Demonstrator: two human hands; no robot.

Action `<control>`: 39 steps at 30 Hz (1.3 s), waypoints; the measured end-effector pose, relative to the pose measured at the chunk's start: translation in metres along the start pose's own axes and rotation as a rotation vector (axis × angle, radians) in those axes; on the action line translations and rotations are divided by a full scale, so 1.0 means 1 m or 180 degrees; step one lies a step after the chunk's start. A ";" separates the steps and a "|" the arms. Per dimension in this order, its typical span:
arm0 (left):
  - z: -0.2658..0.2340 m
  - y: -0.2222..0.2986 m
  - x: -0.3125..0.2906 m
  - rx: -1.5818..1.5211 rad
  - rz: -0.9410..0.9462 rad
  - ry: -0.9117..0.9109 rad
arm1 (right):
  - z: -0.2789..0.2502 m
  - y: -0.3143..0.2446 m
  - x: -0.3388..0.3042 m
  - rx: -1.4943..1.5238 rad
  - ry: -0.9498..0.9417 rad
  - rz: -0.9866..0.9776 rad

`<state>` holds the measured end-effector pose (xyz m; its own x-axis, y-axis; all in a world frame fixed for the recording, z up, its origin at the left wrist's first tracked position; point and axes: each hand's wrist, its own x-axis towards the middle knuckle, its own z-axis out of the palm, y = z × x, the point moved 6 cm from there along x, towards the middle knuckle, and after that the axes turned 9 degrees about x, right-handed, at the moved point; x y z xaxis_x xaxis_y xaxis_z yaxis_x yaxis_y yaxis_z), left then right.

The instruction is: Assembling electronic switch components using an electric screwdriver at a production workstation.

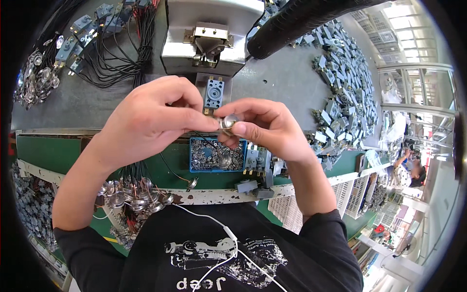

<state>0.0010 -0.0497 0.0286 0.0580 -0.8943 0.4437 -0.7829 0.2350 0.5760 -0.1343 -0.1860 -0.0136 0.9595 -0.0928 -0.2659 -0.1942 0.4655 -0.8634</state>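
My right hand point(272, 127) pinches a small round silver metal cap point(228, 121) between thumb and fingers, in front of my chest. From the other side, my left hand point(158, 114) meets the same cap, its thumb and forefinger closed at the rim. Whether those left fingers also grip a thin wire is hidden. Just beyond the fingertips, a grey-blue switch-like block point(214, 91) with a round centre and brass tabs lies in front of the metal press. Below my hands is a blue tray point(191, 170) full of small metal parts.
The metal press point(209, 41) stands straight ahead, a thick black hose point(296, 24) to its right. Grey blocks are heaped point(348, 92) at the right. Black wires point(126, 63) and metal caps point(41, 78) lie left. More wired caps point(134, 194) hang near the front edge. A person point(408, 170) is far right.
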 end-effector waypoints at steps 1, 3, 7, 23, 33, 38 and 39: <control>0.000 -0.002 -0.002 0.0008 -0.0007 0.0003 | 0.003 -0.001 0.006 -0.0181 -0.0291 0.0166; 0.003 0.002 -0.008 0.0278 0.0584 -0.0215 | 0.006 -0.001 0.023 -0.0461 -0.0870 0.0645; 0.017 0.000 -0.012 0.0193 0.0887 -0.0748 | 0.018 0.014 0.051 -0.1069 -0.1869 0.1075; 0.028 -0.031 0.015 0.0706 -0.0604 -0.0435 | 0.031 -0.163 -0.042 -0.1610 0.2199 -0.4769; 0.028 -0.034 0.022 0.1032 -0.0598 -0.0648 | 0.021 -0.148 0.033 -0.1599 0.0824 -0.2284; 0.025 -0.038 0.023 0.0735 -0.0566 -0.0688 | 0.022 -0.147 0.009 -0.1333 0.0979 -0.2621; 0.025 -0.038 0.022 0.0741 -0.0570 -0.0658 | 0.026 -0.145 0.011 -0.1286 0.1015 -0.2697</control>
<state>0.0167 -0.0883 -0.0010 0.0992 -0.9772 0.1880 -0.8932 -0.0042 0.4496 -0.0903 -0.2310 0.1196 0.7251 -0.5165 0.4554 0.4190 -0.1940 -0.8870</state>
